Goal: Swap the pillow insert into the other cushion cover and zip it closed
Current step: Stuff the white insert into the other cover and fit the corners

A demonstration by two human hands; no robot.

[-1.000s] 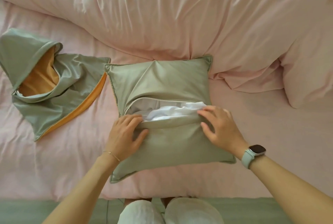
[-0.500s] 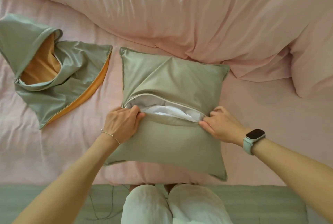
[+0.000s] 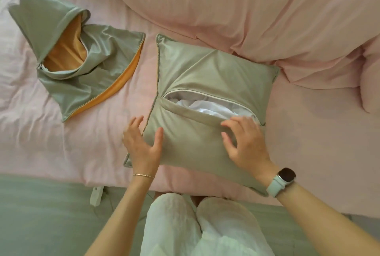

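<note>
Both hands are lying spread on the stuffed sage-green square cushion cover (image 3: 205, 144), its zip gaping.

The cover is sitting on the pink bedsheet (image 3: 61, 142), the white pillow insert (image 3: 207, 107) showing through the slit. The left hand (image 3: 144, 144) is straddling the cover's left edge with fingers splayed, apparently just touching it; the right hand (image 3: 244, 142) is resting open-fingered below the slit's right end. The empty grey-green cover with orange lining (image 3: 82, 64) is lying crumpled well to the left.

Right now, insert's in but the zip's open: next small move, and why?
Probably tuck the bulging white insert under the zip edge with the right hand, which already rests beside the opening. Both hands lie open, and fabric in the gap would likely snag the zip of the cushion cover.
</note>
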